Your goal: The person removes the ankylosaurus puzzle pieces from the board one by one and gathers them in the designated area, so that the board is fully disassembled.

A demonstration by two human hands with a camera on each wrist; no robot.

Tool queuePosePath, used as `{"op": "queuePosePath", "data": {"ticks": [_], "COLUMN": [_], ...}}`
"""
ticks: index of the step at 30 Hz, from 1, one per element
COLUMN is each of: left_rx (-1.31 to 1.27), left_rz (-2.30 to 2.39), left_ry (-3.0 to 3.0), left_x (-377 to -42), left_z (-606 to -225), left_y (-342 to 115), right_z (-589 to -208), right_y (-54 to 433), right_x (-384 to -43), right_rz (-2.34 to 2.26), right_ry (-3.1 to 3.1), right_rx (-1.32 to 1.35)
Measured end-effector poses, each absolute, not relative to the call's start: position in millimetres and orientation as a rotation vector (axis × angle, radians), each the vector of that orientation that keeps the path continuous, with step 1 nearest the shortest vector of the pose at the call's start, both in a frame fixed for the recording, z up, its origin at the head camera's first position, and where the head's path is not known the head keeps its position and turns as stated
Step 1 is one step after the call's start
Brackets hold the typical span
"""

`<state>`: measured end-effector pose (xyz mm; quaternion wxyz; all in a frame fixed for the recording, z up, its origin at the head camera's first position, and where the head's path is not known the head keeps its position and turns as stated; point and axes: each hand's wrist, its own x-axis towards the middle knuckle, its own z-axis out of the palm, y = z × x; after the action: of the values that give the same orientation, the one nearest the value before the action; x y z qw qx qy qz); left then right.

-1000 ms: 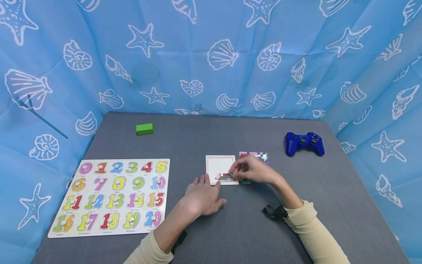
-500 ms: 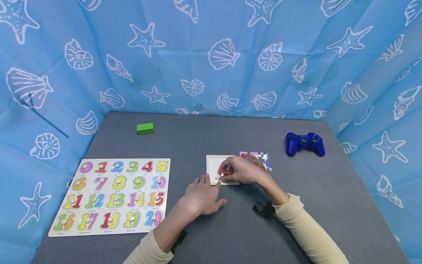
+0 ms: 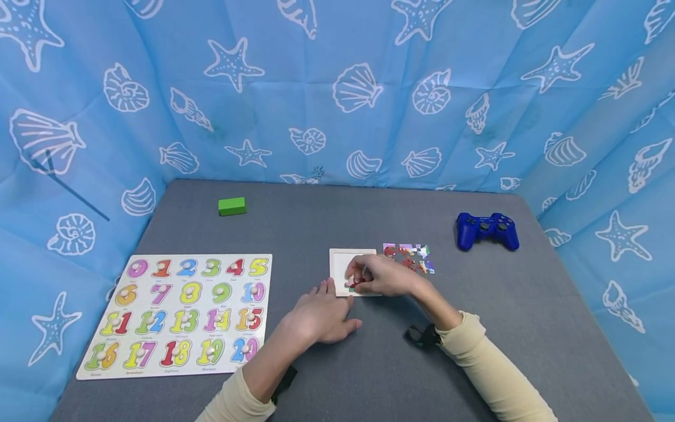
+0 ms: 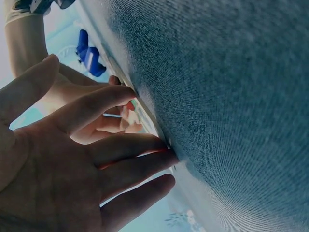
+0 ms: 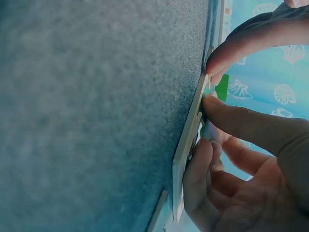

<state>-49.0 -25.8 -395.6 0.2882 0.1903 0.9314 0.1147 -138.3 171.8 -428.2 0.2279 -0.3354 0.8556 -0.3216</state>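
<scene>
Within a small pale square puzzle tray, a picture jigsaw piece shows at the near side, pinched between thumb and fingertips of my right hand. That hand covers the tray's right part, so whatever lies beneath is hidden. Fingers of my left hand are extended, their tips touching the tray's near-left edge while the thumb points right. In the right wrist view the tray's side edge is seen steeply, with the fingers close over its face. The left wrist view shows the left hand spread flat against the tray's edge.
Several loose jigsaw pieces lie right of the tray. A large number puzzle board takes up the left side. At the back are a green block and a blue game controller. A blue curtain surrounds the grey table.
My right hand has moved left from the tray's right edge to over the tray, then stayed there, its fingers shifting slightly on the piece. The left hand has kept its place.
</scene>
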Motion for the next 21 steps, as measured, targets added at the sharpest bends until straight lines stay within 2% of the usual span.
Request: {"op": "queuePosePath", "data": {"ticks": [11,21], "left_rx": [0.506,0.473], "left_rz": [0.314,0.316], "left_ry": [2.481,2.466], "left_x": [-49.8,-50.4], "left_z": [-395.8,-394.7], "left_y": [-26.4,-25.4], "right_z": [-426.3,-416.4], "right_y": [193.4,232.3], "right_x": [-139.4,-136.8], "right_rz": [-1.137,-1.144], "right_ry": [2.217,2.254], "right_rx": [-0.844,-0.759]}}
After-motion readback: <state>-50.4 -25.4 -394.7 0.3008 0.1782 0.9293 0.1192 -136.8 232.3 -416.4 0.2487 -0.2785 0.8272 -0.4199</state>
